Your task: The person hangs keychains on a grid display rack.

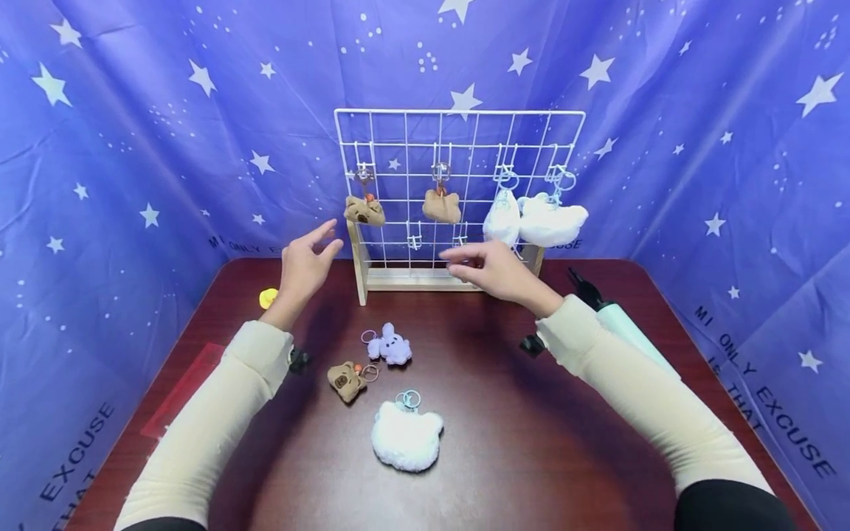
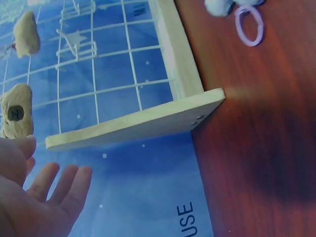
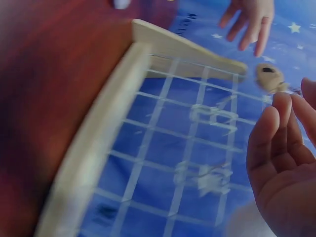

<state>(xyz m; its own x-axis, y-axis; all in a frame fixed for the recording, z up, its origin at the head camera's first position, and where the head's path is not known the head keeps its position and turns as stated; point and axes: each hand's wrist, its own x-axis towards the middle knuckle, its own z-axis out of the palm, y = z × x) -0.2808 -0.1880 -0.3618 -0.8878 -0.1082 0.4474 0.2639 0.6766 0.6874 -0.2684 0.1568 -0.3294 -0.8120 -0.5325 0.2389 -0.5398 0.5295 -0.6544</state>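
Note:
My left hand [image 1: 307, 265] is at the left side of a white wire grid rack [image 1: 405, 129], beside a brown plush bear keychain [image 1: 364, 212] on a hook; thumb and fingers stand apart with nothing between them. In front of the rack's lower middle is my right hand [image 1: 494, 271], its fingers loosely bent and holding nothing. Another brown plush keychain [image 1: 442, 206] hangs at upper middle. Two white plush keychains [image 1: 553, 223] hang at the right. Two lower hooks [image 1: 415, 242] hold nothing. In the left wrist view, one brown plush [image 2: 17, 112] appears just beyond my left fingertips.
On the table [image 1: 505, 442] lie a lilac plush keychain [image 1: 392, 346], a brown bear keychain [image 1: 347, 380] and a white fluffy keychain [image 1: 406, 436]. A yellow duck [image 1: 268, 298] and red sheet [image 1: 186, 387] are left; a pale green object [image 1: 634, 339] is right.

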